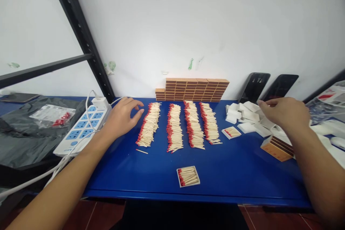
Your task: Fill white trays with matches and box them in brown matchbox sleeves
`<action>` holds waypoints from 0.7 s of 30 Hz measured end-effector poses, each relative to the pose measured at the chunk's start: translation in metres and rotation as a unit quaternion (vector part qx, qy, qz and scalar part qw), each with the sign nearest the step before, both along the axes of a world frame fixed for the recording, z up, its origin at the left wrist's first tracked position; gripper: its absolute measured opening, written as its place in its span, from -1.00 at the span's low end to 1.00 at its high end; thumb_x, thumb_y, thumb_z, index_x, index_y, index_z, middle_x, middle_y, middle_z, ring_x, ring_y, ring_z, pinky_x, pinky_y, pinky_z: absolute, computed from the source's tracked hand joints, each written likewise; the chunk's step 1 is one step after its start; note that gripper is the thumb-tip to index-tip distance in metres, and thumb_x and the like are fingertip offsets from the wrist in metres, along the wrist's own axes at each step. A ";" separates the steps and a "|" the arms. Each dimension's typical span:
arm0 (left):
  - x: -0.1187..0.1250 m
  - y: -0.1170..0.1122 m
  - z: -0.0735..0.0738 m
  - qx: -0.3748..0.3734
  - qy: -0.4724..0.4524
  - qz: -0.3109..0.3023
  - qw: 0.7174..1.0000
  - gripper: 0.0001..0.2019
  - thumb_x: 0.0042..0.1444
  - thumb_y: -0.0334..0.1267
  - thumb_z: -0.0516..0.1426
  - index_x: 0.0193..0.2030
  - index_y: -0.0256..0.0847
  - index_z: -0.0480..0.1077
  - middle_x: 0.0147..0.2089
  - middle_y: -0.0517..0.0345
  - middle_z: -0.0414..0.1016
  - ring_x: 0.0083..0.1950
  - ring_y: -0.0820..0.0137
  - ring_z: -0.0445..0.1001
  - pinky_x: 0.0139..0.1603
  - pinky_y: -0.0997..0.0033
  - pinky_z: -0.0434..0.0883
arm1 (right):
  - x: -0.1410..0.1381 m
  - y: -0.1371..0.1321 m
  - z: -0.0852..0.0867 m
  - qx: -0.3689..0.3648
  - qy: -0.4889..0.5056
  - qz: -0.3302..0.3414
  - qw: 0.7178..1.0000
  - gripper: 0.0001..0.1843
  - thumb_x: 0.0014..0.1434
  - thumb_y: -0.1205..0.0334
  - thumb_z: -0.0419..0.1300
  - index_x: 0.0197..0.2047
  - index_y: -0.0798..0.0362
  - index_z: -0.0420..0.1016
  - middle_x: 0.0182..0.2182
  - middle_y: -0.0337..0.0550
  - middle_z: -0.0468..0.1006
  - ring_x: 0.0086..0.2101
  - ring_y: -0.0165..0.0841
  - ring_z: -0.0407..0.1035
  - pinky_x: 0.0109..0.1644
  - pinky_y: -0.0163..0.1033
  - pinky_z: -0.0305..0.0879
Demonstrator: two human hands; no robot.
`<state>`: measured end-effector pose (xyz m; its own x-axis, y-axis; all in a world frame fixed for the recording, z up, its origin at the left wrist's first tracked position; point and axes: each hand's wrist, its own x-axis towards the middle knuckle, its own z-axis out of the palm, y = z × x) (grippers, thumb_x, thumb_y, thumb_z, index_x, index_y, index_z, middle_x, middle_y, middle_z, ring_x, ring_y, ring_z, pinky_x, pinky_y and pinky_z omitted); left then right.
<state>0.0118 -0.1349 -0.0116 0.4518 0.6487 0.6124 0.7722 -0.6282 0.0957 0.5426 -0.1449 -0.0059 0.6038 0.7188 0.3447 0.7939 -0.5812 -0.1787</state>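
Just left of the leftmost row of matches [149,125], my left hand [122,116] hovers with thumb and fingers apart, holding nothing. My right hand [287,113] is over a heap of white matchbox trays [249,115]; its thumb points left, a gap shows beside it, and the other fingers are partly hidden. Three more rows of red-headed matches [174,127] lie to the right. A tray filled with matches [188,176] sits near the front edge. Another tray with a few matches [231,132] lies beside the heap. One loose match [142,151] lies apart.
Stacked matchboxes [196,90] stand against the wall. Brown matchbox sleeves [277,148] lie below my right hand. Two dark phones [253,87] lean on the wall. A power strip [83,125] with white cables and a dark plastic bag [24,133] are at left.
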 end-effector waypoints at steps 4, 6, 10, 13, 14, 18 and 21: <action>0.001 0.000 0.000 0.003 0.000 -0.005 1.000 -0.82 0.36 -0.21 0.13 -0.02 -0.20 0.50 -0.17 0.07 0.58 -0.08 0.20 0.48 0.04 0.13 0.42 | -0.032 -0.013 0.009 0.085 0.001 0.087 0.993 -0.64 0.26 0.06 0.27 -0.06 0.11 0.76 -0.20 0.19 0.72 -0.19 -0.01 0.51 -0.19 -0.02 0.25; 0.001 0.000 0.000 0.003 0.001 -0.007 1.000 -0.83 0.36 -0.22 0.14 -0.02 -0.20 0.50 -0.18 0.07 0.58 -0.08 0.19 0.48 0.04 0.12 0.42 | -0.064 -0.029 0.018 0.106 0.063 0.233 0.965 -0.72 0.22 0.06 0.32 -0.14 0.05 0.76 -0.21 0.08 0.71 -0.24 -0.12 0.50 -0.19 -0.08 0.29; -0.001 0.001 0.000 0.004 0.001 0.003 1.000 -0.83 0.37 -0.21 0.13 -0.02 -0.19 0.50 -0.14 0.05 0.58 -0.06 0.19 0.49 0.05 0.12 0.43 | -0.139 -0.080 0.028 -0.100 0.235 0.516 0.818 -0.61 0.23 -0.20 0.31 -0.10 -0.09 0.72 -0.13 -0.08 0.69 -0.32 -0.26 0.46 -0.27 -0.17 0.36; 0.000 0.000 0.000 0.003 -0.008 0.005 1.000 -0.83 0.36 -0.20 0.14 -0.01 -0.17 0.50 -0.15 0.05 0.57 -0.05 0.19 0.49 0.05 0.12 0.43 | -0.179 -0.116 0.020 -0.201 0.211 0.573 0.766 -0.44 0.09 -0.26 0.42 0.09 -0.20 0.63 -0.09 -0.17 0.64 -0.21 -0.22 0.48 -0.16 -0.15 0.41; 0.000 -0.001 0.000 0.002 -0.009 0.002 1.000 -0.83 0.36 -0.20 0.14 -0.01 -0.17 0.49 -0.16 0.06 0.56 -0.06 0.19 0.49 0.05 0.12 0.43 | -0.187 -0.124 0.015 -0.212 0.204 0.578 0.761 -0.38 0.06 -0.24 0.46 0.14 -0.21 0.60 -0.04 -0.17 0.62 -0.16 -0.20 0.49 -0.11 -0.15 0.41; 0.003 -0.003 0.001 -0.006 -0.010 -0.011 1.000 -0.83 0.36 -0.21 0.14 -0.02 -0.19 0.50 -0.17 0.05 0.55 -0.06 0.20 0.49 0.04 0.12 0.43 | -0.202 -0.134 -0.003 -0.215 0.183 0.594 0.753 -0.55 0.15 0.02 0.44 0.11 -0.16 0.59 0.03 -0.19 0.57 -0.09 -0.23 0.49 -0.07 -0.17 0.36; 0.003 -0.004 0.001 -0.010 -0.017 -0.010 1.000 -0.82 0.36 -0.21 0.15 -0.02 -0.20 0.50 -0.16 0.05 0.56 -0.06 0.19 0.49 0.04 0.12 0.43 | -0.208 -0.128 -0.004 -0.209 0.191 0.602 0.747 -0.79 0.19 0.12 0.40 -0.10 -0.09 0.58 -0.12 -0.23 0.57 -0.22 -0.32 0.47 -0.21 -0.23 0.29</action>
